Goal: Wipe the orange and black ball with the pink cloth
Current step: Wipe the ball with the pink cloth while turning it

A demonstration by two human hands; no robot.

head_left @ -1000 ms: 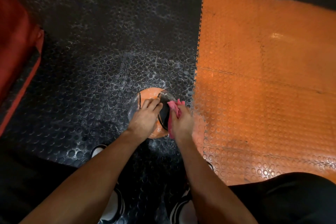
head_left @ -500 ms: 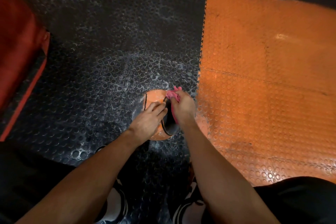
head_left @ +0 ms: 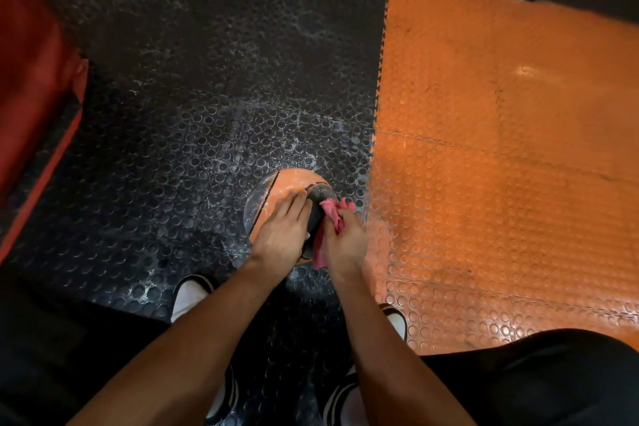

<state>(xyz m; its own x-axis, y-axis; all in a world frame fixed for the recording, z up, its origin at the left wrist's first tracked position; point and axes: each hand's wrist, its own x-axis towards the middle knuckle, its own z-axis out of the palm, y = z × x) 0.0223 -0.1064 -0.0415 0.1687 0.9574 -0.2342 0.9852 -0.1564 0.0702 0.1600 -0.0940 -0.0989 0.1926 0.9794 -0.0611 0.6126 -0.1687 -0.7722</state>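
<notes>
The orange and black ball (head_left: 288, 185) sits on the black studded floor mat, just left of the seam with the orange mat. My left hand (head_left: 281, 233) rests flat on top of the ball, fingers straight, holding it steady. My right hand (head_left: 345, 240) grips the bunched pink cloth (head_left: 333, 214) and presses it against the ball's right side, over a black panel. The lower part of the ball is hidden under both hands.
Black studded mat (head_left: 193, 86) lies to the left and ahead, dusted with white powder. Orange studded mat (head_left: 491, 166) lies to the right. A red padded object (head_left: 31, 86) stands at the left edge. My shoes (head_left: 190, 294) are right below the ball.
My right hand with the cloth slid from the ball's top right down along its right side. My left hand stays on top of the ball.
</notes>
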